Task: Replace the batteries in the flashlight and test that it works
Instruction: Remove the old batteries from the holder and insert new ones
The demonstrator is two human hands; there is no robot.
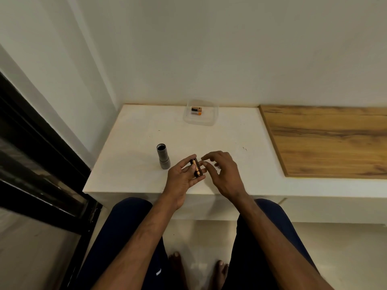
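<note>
Left hand pinches a battery holder with copper-black cells, long axis pointing away from the person. Right hand just beside it, fingers loosely spread, holding nothing visible. Grey flashlight body stands open-end up left of the hands, nearer the left. Spare batteries lie in a clear plastic container far back; nothing between.

no legible text, labels or numbers
</note>
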